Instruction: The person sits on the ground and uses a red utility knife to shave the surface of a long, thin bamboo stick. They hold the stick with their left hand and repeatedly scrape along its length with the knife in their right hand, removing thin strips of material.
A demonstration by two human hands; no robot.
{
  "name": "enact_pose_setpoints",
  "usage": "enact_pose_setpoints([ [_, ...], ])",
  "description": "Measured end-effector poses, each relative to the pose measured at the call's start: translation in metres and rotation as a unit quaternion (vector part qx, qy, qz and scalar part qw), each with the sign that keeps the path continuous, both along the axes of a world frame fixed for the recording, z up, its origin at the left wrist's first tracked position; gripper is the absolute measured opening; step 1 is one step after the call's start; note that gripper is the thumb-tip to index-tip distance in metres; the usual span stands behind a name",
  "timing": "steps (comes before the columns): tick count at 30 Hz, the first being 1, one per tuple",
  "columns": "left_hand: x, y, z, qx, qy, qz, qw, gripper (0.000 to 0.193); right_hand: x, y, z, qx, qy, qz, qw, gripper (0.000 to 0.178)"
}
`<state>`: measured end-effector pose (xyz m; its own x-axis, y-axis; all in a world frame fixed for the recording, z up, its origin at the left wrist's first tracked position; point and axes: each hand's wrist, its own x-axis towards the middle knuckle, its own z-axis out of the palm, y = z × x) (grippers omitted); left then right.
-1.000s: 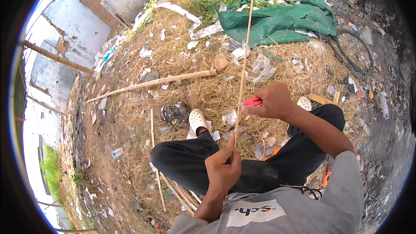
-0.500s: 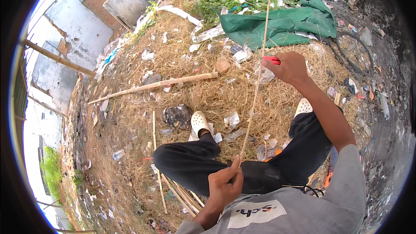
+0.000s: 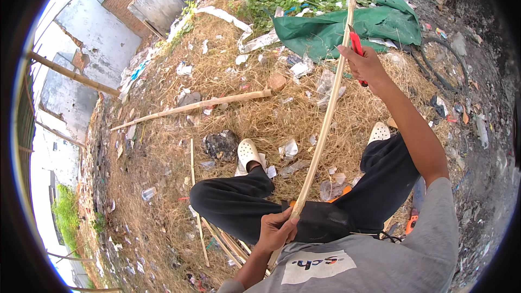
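The left hand (image 3: 278, 229), nearest the body, clasps the lower part of a pale bamboo strip (image 3: 325, 127) between thumb and fingers, over the lap. The strip slants up between the knees of the black trousers (image 3: 233, 195), leaning farther right than a moment ago; it now shows a broader face, and its far end, then in view, runs past the top edge. More thin strips (image 3: 230, 244) lie beside the left leg. White clogs (image 3: 248, 152) rest either side of the strip, and littered dry grass (image 3: 260, 122) gives a wide stretch between them and leftward to a slanting pole (image 3: 201, 109). The right hand (image 3: 368, 68), slightly higher than before, grips a red knife (image 3: 356, 43) now pointing up along the strip's right edge; whether the blade touches, I cannot tell. Behind it spreads a crumpled green sheet (image 3: 325, 32).
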<state>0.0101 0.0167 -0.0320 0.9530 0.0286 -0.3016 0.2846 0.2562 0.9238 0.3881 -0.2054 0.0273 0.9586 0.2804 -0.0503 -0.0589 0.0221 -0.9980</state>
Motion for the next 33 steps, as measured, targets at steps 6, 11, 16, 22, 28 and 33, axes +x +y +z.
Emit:
enact_pose_setpoints([
  [6, 0.041, -0.015, -0.002, 0.058, 0.0, -0.013, 0.998, 0.035, 0.02, -0.001, -0.004, 0.103, 0.024, 0.011, 0.994, 0.027],
  [11, 0.072, -0.034, 0.006, 0.027, 0.034, -0.024, 0.999, 0.038, 0.037, -0.011, -0.015, 0.162, 0.049, -0.026, 0.985, 0.027],
  [16, 0.095, -0.051, 0.013, 0.063, 0.017, -0.002, 0.998, 0.037, 0.028, -0.02, -0.015, 0.064, 0.067, -0.044, 0.995, 0.041],
  [22, 0.134, -0.065, 0.032, -0.009, -0.015, 0.051, 0.999, 0.036, -0.022, -0.019, -0.028, -0.256, -0.238, 0.122, 0.929, 0.064],
  [28, 0.153, -0.073, 0.051, -0.102, -0.047, 0.083, 0.99, 0.035, -0.074, -0.007, 0.0, -0.363, -0.405, 0.173, 0.821, 0.068],
  [33, 0.148, -0.074, 0.06, -0.148, -0.045, 0.06, 0.986, 0.037, -0.071, -0.008, 0.002, -0.364, -0.442, 0.141, 0.807, 0.071],
])
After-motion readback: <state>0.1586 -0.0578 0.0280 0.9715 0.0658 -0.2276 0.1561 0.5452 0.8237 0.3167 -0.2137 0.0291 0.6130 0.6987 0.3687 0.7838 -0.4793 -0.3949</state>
